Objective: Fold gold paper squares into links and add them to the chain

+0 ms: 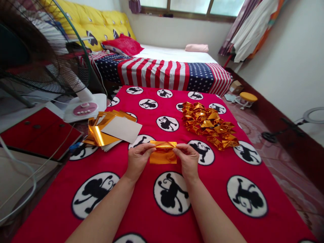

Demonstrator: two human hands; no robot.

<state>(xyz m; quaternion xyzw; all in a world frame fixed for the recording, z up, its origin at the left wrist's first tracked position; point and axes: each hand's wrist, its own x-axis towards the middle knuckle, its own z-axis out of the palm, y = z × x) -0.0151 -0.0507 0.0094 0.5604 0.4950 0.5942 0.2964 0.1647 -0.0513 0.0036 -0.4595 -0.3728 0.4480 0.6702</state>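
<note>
A sheet of shiny gold foil paper [163,158] is held over the middle of the red cloth, with a fold running across its upper part. My left hand [138,158] pinches the left end of that fold between thumb and fingers. At the right end, my right hand [187,158] pinches it the same way. Left of my hands lies a loose stack of gold foil sheets [101,135] with a pale sheet [123,129] on top. Several folded gold foil pieces [207,123] sit in a heap to the right.
The red cloth [126,209] with monkey prints covers the table. A fan [84,106] stands at the left edge. Beyond the table is a bed [164,72] with a red pillow [126,44]. A yellow stool [248,97] is on the floor at right.
</note>
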